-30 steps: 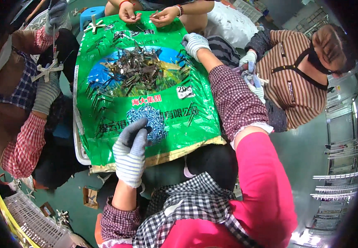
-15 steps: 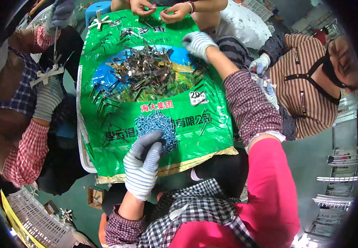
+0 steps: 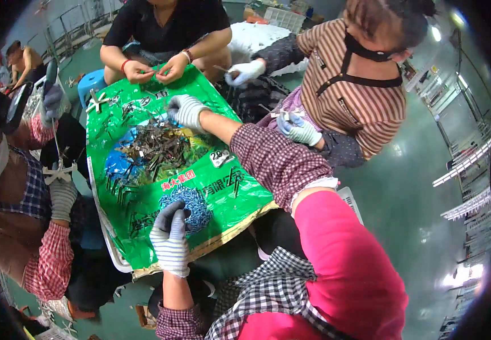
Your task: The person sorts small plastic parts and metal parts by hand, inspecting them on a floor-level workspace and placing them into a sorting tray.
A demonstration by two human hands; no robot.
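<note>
My left hand (image 3: 170, 241), in a striped glove with a grey palm, is raised at the near edge of a pile of small blue screws (image 3: 194, 208). Its thumb and fingers are bent together; anything between them is too small to make out. My right arm stretches across the green printed sack (image 3: 245, 190). At its end, my right hand (image 3: 186, 112), gloved too, reaches the far right edge of a heap of dark thin metal strips (image 3: 157, 148). Those fingers curve downward, and whether they grip a strip is hidden.
A white cross-shaped piece (image 3: 97, 101) lies at the sack's far left corner, near a blue stool (image 3: 91, 85). Opposite me, a person's bare hands (image 3: 154, 72) work above the sack. Gloved co-workers sit left and right; the left one holds a white cross-shaped piece (image 3: 59, 171).
My view has swung, so the sack sits further left and more of the people shows. My right hand has moved in to the strip heap. My left hand stays beside the screws.
</note>
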